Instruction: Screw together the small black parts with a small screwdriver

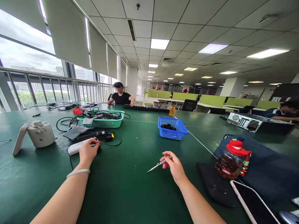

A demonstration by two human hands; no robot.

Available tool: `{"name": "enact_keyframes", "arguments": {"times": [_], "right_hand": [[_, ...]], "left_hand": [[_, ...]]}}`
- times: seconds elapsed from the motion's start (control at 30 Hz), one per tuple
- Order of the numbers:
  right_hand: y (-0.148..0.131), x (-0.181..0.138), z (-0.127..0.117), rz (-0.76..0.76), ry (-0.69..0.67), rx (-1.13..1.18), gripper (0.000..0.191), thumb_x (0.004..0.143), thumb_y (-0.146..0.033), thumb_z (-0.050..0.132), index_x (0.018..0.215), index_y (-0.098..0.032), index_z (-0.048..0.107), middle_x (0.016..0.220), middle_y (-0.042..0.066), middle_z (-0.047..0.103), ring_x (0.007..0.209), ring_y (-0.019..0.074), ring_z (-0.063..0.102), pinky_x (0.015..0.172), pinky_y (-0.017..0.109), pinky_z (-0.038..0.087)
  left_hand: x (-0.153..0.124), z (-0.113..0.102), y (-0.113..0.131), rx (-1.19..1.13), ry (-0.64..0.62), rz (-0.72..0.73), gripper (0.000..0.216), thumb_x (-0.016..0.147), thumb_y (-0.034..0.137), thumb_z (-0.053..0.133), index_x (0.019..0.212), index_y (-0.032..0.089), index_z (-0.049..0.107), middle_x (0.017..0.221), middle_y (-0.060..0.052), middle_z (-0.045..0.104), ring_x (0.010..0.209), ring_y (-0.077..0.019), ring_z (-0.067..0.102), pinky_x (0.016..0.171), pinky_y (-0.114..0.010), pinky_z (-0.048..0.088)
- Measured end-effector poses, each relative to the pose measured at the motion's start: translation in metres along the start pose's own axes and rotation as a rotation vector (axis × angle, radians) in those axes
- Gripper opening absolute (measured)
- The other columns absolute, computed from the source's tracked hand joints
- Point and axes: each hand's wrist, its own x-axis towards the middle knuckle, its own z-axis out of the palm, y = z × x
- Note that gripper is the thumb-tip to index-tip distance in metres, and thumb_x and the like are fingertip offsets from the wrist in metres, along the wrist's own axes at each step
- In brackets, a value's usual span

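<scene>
One screwdriver [155, 166] pinched in right hand [174, 166]; left hand [88, 151] well aside, loose atop white device [75, 147].

Office worktop: the left hand [88, 151] covers one end of a white device [74, 148] and a black object [99, 149] beneath its fingers, unidentifiable. The right hand [174, 165] hides the handle of a slim screwdriver [155, 167]. Dark pieces [168, 126] in the blue basket [173, 133] mid-table are too small to name. The frame's lower edge cuts off a phone [254, 202] at the near right corner.
</scene>
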Motion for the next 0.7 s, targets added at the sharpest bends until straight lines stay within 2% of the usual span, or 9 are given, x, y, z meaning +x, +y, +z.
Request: {"name": "enact_keyframes", "arguments": {"times": [0.13,0.27,0.33,0.43,0.57,0.7], "right_hand": [[-0.0005,-0.0005,0.0007,-0.002,-0.008,0.006,0.046,0.067,-0.057,0.074,0.088,-0.018,0.063,0.068,0.003,0.069,0.047,0.0131,0.057,0.050,0.028,0.048],[0.0001,-0.0006,0.0003,0.007,-0.010,0.019,0.046,0.066,-0.057,0.074,0.089,-0.018,0.062,0.067,0.002,0.069,0.047,0.0124,0.056,0.051,0.028,0.047],[0.0009,-0.0001,0.0001,0.009,-0.013,0.014,0.046,0.067,-0.057,0.074,0.089,-0.018,0.062,0.067,0.002,0.069,0.047,0.0127,0.056,0.050,0.028,0.047],[0.0022,0.0010,0.0000,0.005,-0.018,0.000,0.046,0.067,-0.057,0.074,0.089,-0.018,0.062,0.067,0.002,0.069,0.047,0.0132,0.057,0.050,0.028,0.047],[0.0024,0.0010,0.0001,0.008,-0.021,-0.013,0.046,0.067,-0.056,0.073,0.089,-0.018,0.062,0.068,0.002,0.068,0.047,0.0130,0.057,0.050,0.028,0.047],[0.0013,-0.0004,-0.0004,0.013,-0.028,-0.011,0.044,0.068,-0.055,0.073,0.090,-0.018,0.062,0.069,0.003,0.069,0.048,0.0127,0.057,0.051,0.028,0.047]], "left_hand": [[-0.0015,-0.0015,0.0001,0.077,-0.010,-0.066,0.019,0.081,0.038,0.057,0.085,0.020,0.058,0.094,-0.009,0.070,0.091,-0.0287,0.064,0.078,-0.036,0.047],[-0.0039,-0.0007,-0.0003,0.090,-0.016,-0.076,0.033,0.086,0.037,0.050,0.113,0.019,0.051,0.109,-0.012,0.067,0.096,-0.0296,0.064,0.079,-0.038,0.048],[-0.0052,-0.0002,0.0007,0.116,-0.049,-0.040,0.035,0.088,0.032,0.046,0.120,0.018,0.049,0.111,-0.014,0.066,0.099,-0.0308,0.063,0.081,-0.040,0.047],[-0.0072,0.0000,0.0036,0.180,-0.074,0.019,0.034,0.088,0.023,0.042,0.119,0.015,0.054,0.107,-0.017,0.066,0.103,-0.0327,0.061,0.086,-0.043,0.047],[-0.0094,-0.0009,0.0056,0.166,-0.009,0.116,0.035,0.083,0.012,0.043,0.110,0.014,0.064,0.120,-0.017,0.058,0.110,-0.0293,0.058,0.092,-0.039,0.047],[-0.0064,-0.0044,0.0002,0.152,-0.027,0.076,0.039,0.080,0.008,0.044,0.110,0.016,0.067,0.117,-0.015,0.061,0.108,-0.0276,0.059,0.092,-0.037,0.048]]}}
